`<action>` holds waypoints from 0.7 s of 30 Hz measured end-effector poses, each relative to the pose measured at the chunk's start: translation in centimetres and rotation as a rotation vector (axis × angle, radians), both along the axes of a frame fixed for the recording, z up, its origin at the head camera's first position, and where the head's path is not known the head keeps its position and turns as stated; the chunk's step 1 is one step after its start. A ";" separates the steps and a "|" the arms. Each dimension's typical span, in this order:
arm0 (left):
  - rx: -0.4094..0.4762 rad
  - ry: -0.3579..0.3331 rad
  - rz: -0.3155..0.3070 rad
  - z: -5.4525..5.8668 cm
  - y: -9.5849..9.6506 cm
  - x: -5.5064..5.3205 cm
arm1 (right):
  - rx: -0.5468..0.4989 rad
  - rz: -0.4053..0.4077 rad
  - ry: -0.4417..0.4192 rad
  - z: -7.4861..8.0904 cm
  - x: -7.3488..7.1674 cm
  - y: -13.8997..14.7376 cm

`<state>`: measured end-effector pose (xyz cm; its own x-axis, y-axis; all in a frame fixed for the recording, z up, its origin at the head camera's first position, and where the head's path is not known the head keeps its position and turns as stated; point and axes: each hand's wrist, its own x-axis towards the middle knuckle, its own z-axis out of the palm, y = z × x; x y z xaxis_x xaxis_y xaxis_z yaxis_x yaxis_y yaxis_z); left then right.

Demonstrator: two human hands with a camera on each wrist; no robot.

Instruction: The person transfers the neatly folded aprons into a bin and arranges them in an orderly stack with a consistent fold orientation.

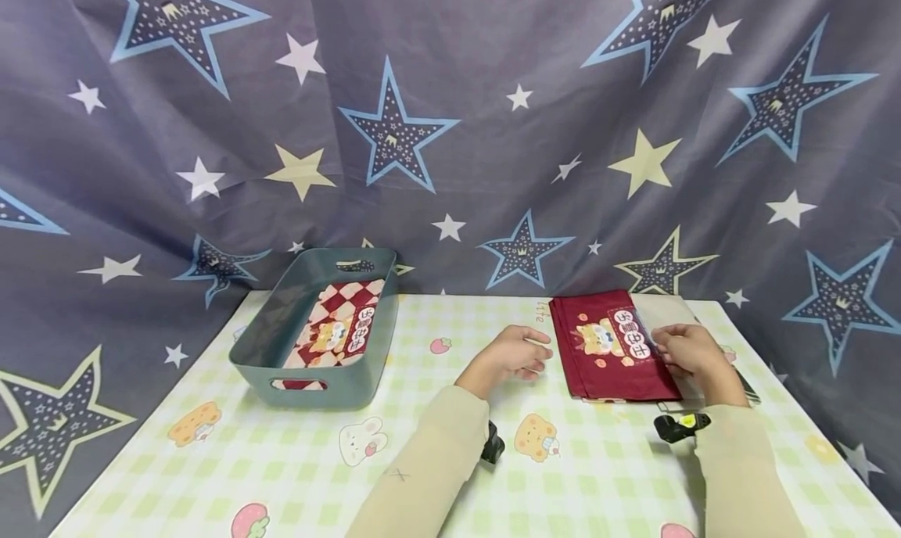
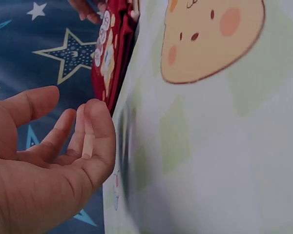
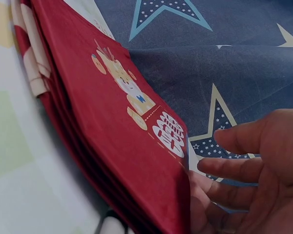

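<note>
A stack of folded dark red cloth [image 1: 591, 358], printed with a cartoon animal and white characters, lies on the right half of the table. Its several layers show along the edge in the right wrist view. My right hand [image 1: 690, 354] is at the stack's right side, fingers loosely bent. In the right wrist view, the lower fingertips of that hand [image 3: 234, 185] reach the cloth's edge, while thumb and forefinger stay apart. Just off the stack's left side, my left hand [image 1: 510, 354] hovers over the table, holding nothing, fingers loosely curved.
A grey-green plastic basket [image 1: 373, 366] stands at the left, with a folded red-and-cream checked cloth [image 1: 338, 327] inside. Something pale and flat [image 1: 669, 310] lies behind the red stack. A star-patterned curtain [image 1: 450, 131] hangs along the table's back edge.
</note>
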<state>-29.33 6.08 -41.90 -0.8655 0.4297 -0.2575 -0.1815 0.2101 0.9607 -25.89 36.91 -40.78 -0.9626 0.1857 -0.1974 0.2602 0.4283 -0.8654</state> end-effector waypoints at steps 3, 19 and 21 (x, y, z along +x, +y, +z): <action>-0.006 -0.006 0.025 -0.4 0.5 -0.2 | 0.034 0.000 0.004 -0.1 -0.2 -0.2; 0.072 -0.057 0.163 -1.5 2.9 -0.4 | 0.101 0.015 -0.004 -0.3 -0.7 -1.2; 0.083 -0.059 0.171 -1.5 3.1 -0.4 | 0.107 0.015 0.001 -0.2 -0.7 -1.3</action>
